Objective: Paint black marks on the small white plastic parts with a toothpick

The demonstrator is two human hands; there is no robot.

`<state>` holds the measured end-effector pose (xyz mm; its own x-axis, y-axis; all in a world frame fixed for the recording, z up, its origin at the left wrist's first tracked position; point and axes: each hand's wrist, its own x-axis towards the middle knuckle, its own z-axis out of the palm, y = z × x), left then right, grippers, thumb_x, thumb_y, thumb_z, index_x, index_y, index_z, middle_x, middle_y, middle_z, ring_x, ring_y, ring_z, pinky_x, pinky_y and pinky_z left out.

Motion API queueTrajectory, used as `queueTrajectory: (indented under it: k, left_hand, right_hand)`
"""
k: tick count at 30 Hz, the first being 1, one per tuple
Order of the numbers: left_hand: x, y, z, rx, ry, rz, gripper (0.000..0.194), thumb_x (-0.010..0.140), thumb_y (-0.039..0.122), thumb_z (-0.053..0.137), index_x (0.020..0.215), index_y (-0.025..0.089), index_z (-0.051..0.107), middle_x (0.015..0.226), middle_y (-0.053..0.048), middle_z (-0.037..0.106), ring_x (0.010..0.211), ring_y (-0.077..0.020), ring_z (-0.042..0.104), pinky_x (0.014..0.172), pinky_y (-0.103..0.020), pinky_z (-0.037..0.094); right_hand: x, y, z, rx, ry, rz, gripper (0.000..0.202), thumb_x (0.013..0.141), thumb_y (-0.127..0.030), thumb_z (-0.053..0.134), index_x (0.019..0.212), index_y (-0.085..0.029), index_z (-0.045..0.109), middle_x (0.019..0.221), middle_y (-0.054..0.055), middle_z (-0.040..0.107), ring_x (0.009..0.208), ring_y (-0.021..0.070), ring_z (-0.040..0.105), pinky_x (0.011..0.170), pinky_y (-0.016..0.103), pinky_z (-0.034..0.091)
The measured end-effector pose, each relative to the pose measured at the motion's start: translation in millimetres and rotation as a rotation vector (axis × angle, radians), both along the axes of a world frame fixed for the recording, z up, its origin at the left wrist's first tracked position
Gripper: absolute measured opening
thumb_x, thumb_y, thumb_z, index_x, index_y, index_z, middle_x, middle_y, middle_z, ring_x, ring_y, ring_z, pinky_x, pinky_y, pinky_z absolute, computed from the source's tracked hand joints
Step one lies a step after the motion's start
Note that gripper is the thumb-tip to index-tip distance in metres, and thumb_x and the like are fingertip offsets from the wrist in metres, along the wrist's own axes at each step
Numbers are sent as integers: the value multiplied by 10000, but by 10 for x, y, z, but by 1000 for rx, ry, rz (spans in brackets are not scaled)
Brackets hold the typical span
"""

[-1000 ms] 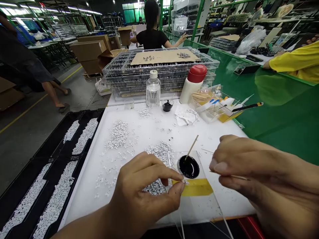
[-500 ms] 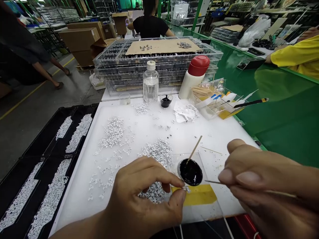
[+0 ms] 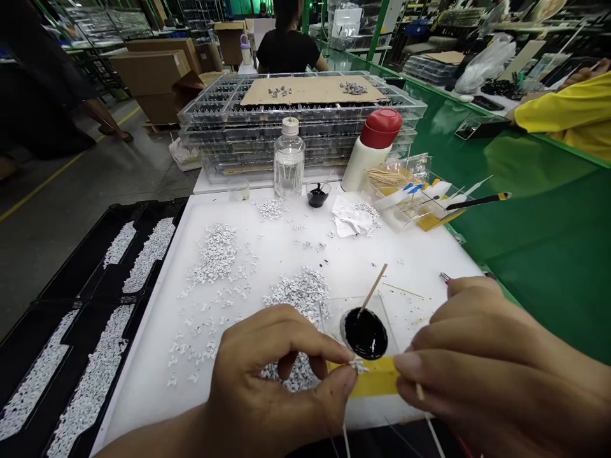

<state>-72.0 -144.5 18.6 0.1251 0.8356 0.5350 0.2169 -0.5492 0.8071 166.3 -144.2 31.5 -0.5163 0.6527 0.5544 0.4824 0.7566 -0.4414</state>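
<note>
My left hand pinches a small white part between thumb and forefinger, above a yellow strip. Close by on the right, my right hand is closed around a thin wooden stick, of which only a short piece shows; its tip is hidden or too fine to make out. Just beyond the fingers stands a round dish of glossy black liquid with another stick leaning in it. A heap of small white parts lies behind my left hand and partly under it.
More white parts are scattered leftward. At the back stand a clear bottle, a small black-filled cup, a red-capped flask and a box of sticks and brushes. Stacked trays rise behind; black trays sit left.
My right hand has moved left with the stick, close to the white part in my left hand. My left hand has stayed nearly still. At far left, a walking person has shifted.
</note>
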Motion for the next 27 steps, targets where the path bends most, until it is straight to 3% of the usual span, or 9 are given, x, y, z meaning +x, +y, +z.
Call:
queueTrajectory:
  k: [6,10,14,27]
  left_hand:
    - [-41,-41,-1,55,-51,-27,99,787,44,826,821,135,806,642,-12,752,516,-92,665,476,-149,533]
    - [-23,-40,-23,44,-98,-50,62,836,70,828,837,131,816,677,-23,774,556,-94,688,516,-143,564]
    - [-4,-46,-19,37,-136,-35,69,842,68,834,840,135,818,696,-19,783,592,-95,705,554,-135,588]
    - [-31,-51,-21,28,-94,-67,44,858,81,843,870,121,830,713,-46,777,614,-107,717,597,-152,606]
  right_hand:
    - [-110,-16,8,17,-22,127,240,1040,-139,611,1242,-218,715,980,45,734,878,186,671,816,411,451]
    - [-52,-31,-42,93,-45,47,204,984,-287,725,1182,-257,762,926,55,751,833,216,700,781,408,504]
    - [-15,-86,-120,127,-60,-9,292,918,-471,793,1128,-268,791,899,74,744,837,241,700,778,421,538]
    - [-77,-82,-106,119,-40,-16,322,910,-517,786,1119,-272,791,905,79,739,849,249,702,792,430,556]
